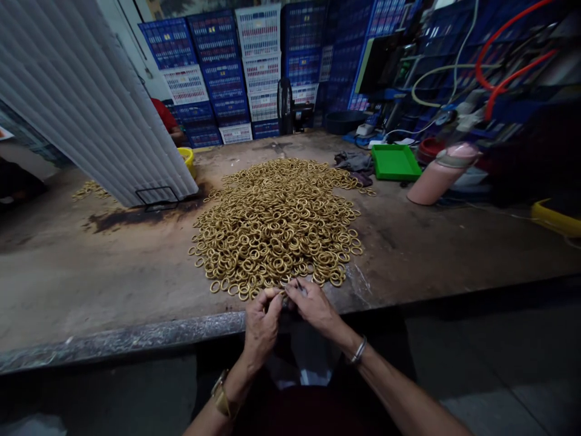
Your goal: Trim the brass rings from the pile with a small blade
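A big heap of brass rings (276, 221) lies on the worn workbench (113, 284) in front of me. My left hand (261, 324) and my right hand (313, 306) meet at the heap's near edge, close to the bench's front rim. Both hands have their fingers pinched together around a small item between them; it looks like a ring but is mostly hidden. A watch sits on my left wrist and a bracelet on my right.
A white corrugated panel (86, 103) leans at the left. A green tray (394, 162), a grey rag (354, 162) and a pink bottle (440, 172) lie at the right. Stacked blue and white crates (254, 66) line the back. A person in red (166, 118) is partly hidden.
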`<state>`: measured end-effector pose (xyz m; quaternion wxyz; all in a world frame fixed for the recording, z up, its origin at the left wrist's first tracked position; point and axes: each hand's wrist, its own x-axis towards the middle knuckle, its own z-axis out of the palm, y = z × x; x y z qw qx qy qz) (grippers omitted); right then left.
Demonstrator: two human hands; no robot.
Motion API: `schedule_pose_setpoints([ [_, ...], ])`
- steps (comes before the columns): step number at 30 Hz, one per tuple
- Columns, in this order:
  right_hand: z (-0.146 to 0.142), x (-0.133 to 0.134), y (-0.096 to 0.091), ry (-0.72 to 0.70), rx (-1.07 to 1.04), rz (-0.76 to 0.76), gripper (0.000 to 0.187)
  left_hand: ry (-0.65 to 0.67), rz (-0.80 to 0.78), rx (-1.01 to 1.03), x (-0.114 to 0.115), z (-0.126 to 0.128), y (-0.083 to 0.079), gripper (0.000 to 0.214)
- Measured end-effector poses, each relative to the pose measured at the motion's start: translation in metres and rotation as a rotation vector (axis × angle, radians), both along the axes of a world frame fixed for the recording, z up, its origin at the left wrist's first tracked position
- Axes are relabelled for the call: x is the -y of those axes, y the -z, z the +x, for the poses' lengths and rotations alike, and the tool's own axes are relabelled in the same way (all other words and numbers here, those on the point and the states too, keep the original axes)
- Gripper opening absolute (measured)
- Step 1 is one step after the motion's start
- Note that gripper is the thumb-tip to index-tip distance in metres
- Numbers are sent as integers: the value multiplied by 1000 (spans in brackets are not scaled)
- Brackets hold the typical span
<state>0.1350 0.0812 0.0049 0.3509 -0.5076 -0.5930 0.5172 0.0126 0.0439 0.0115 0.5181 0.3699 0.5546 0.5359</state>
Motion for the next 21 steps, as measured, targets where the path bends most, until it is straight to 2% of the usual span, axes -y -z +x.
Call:
schedule_pose_setpoints([
  [2, -1, 0, 4, -26, -108, -140, 27, 34, 0, -8, 0, 1, -1, 20],
  [4, -1, 0, 5, -17, -158, -181, 27, 91, -45, 5, 1, 1, -1, 24],
  [7, -3, -3, 2, 33, -89, -68, 23, 162, -154, 80, 2, 0, 0, 29],
  [10, -4, -5, -4, 41, -20, 32, 18, 191, -174, 126, 3, -2, 2, 30],
  [15, -3, -3, -6, 20, -55, 3, 18, 196, -144, 173, 5, -2, 2, 28],
  [21, 1, -3, 0, 32, -70, -3, 18, 220, -142, 318, 8, -1, -5, 27],
])
